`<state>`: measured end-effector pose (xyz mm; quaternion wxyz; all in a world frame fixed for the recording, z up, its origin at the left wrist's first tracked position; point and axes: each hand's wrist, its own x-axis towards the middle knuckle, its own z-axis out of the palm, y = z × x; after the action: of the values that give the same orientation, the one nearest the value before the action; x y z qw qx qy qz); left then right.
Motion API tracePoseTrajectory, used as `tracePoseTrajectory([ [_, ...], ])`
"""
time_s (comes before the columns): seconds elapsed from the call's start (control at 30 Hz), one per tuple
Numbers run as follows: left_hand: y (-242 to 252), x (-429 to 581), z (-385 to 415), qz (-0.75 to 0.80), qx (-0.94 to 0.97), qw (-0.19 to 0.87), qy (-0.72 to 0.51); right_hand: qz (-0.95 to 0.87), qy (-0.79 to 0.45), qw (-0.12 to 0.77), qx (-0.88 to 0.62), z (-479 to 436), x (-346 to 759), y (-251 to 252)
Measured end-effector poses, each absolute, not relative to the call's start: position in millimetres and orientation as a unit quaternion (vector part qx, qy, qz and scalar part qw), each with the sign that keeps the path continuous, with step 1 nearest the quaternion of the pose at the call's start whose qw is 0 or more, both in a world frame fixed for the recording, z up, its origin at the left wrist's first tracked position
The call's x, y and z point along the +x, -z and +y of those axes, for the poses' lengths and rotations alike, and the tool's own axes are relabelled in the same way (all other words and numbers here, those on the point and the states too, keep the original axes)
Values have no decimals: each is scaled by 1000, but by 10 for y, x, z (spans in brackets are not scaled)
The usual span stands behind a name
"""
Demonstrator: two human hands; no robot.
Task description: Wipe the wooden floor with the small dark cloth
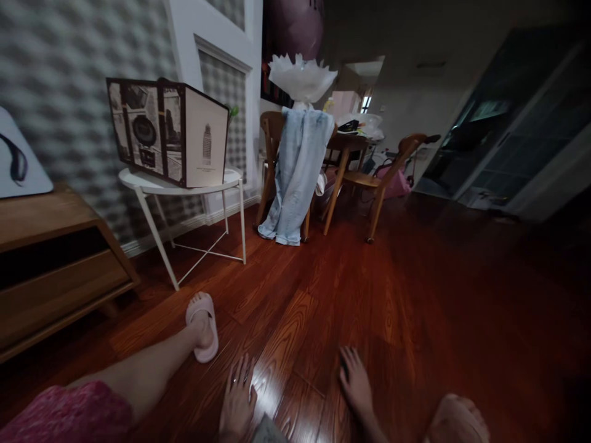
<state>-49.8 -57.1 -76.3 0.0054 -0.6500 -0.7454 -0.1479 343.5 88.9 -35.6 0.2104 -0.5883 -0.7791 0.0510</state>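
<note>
My left hand (237, 397) is above the dark red wooden floor (295, 326), with its fingers stretched out and a ring on one of them. Nothing shows in its grasp. Beside its wrist, a greyish piece (268, 431) pokes in at the bottom edge; I cannot tell what it is. My right hand (356, 380) is further right, palm down over the floor, fingers extended and holding nothing. Whether either hand touches the boards is unclear. A foot in a pale pink slipper (206, 354) rests left of my left hand. Another slippered foot (459, 421) appears at lower right.
A white round side table (198, 191) carries a large photo-printed box (205, 138). At left stands a wooden cabinet (60, 246). Light blue jeans (298, 172) hang over a chair near a cluttered dining table (346, 141). Another wooden chair (369, 179) stands right of it.
</note>
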Motion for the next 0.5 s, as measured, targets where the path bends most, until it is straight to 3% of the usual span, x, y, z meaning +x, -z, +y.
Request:
tracePoseTrajectory([
  [0.2, 802, -490, -586, -745, -647, -9, 161, -539, 88, 269, -793, 938, 4327, 653],
  [0.33, 957, -499, -565, -743, -652, 13, 151, -423, 139, 321, -836, 1232, 3921, 735],
  [0.5, 1052, -515, -480, -733, -669, 8, 123, -474, 102, 336, -807, 1850, 2998, 560],
])
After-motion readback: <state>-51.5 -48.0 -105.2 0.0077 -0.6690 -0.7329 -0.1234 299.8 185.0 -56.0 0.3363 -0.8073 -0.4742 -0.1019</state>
